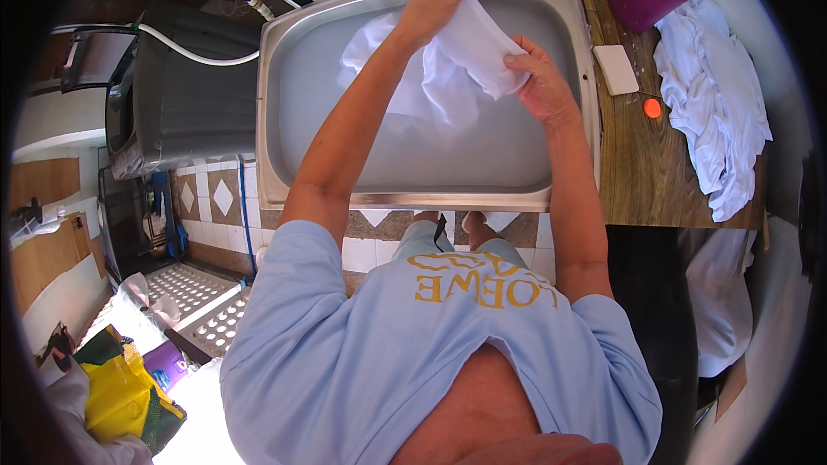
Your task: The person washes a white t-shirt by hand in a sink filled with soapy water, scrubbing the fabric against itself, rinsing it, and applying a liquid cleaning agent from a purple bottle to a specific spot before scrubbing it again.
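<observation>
White cloth up in my grip, looks midway: lower folds left in cloudy water, steel sink. My left hand curled closed on top edge, right hand pinching lower corner. Other white heap out, on table.

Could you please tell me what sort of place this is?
Probably a household laundry corner, though I cannot be certain. A metal sink holds cloudy water with a white cloth partly in it, and crumpled white fabric lies on the wooden counter alongside.
</observation>
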`<state>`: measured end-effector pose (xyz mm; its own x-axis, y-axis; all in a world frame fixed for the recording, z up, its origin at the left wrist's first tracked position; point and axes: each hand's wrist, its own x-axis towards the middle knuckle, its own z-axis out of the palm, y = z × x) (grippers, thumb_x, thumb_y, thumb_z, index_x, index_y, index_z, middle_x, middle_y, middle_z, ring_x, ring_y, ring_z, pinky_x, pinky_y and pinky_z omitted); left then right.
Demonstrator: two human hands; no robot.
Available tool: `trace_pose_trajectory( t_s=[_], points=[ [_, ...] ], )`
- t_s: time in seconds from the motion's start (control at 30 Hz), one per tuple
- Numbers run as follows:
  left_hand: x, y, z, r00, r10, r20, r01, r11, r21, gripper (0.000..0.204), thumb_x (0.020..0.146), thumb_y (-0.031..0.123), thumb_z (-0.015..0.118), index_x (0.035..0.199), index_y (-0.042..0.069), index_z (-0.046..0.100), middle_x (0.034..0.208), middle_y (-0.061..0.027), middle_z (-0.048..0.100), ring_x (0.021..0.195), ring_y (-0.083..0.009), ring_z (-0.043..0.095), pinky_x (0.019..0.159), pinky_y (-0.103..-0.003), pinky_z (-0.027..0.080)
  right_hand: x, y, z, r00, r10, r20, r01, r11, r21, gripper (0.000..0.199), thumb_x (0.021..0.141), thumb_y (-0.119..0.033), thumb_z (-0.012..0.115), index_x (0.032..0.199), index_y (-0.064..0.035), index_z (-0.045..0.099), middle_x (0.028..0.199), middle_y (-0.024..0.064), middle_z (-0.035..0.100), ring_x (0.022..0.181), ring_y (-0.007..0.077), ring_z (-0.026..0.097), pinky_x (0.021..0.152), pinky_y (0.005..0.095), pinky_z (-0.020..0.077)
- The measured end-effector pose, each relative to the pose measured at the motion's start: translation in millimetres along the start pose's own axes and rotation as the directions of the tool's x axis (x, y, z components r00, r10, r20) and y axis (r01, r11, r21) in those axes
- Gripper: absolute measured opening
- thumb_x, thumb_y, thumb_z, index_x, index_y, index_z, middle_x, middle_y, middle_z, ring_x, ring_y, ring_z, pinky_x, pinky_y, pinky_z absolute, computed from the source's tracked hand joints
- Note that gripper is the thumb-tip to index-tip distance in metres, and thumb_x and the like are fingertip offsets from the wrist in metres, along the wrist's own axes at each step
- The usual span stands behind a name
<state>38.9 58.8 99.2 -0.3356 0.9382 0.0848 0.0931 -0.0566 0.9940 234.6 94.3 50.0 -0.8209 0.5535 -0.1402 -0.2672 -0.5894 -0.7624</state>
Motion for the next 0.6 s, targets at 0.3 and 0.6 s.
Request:
trace_pose_trajectory(
  t_s=[0.3,0.6],
  points=[
    [10.8,10.4,20.9,0.986,0.079,0.148,-0.103,0.981,0.162,0.055,0.087,0.047,0.061,0.056,0.008,0.039,0.054,0.0056,0.031,0.053,-0.0062,0.029,0.046,-0.027,0.027,-4.6,-3.9,-9.1,0.968,-0.213,-0.130,0.141,0.897,-0.419,0.020,0.082,-0.025,0.068,0.075,-0.0079,0.061,0.068,-0.0048,0.055,0.065,0.0042,0.048,0.062,0.0187,0.0371],
    [37.1,-0.2,49.9,0.901,0.215,0.378,-0.286,0.948,0.142,0.057,0.086,0.045,0.062,0.056,0.007,0.032,0.054,0.0051,0.024,0.053,-0.0082,0.023,0.045,-0.029,0.022,-15.9,0.7,2.3,0.918,-0.288,-0.272,0.151,0.889,-0.432,0.025,0.084,-0.023,0.067,0.096,-0.0004,0.068,0.080,0.0007,0.065,0.072,0.0057,0.056,0.065,0.0208,0.0431]
  ],
)
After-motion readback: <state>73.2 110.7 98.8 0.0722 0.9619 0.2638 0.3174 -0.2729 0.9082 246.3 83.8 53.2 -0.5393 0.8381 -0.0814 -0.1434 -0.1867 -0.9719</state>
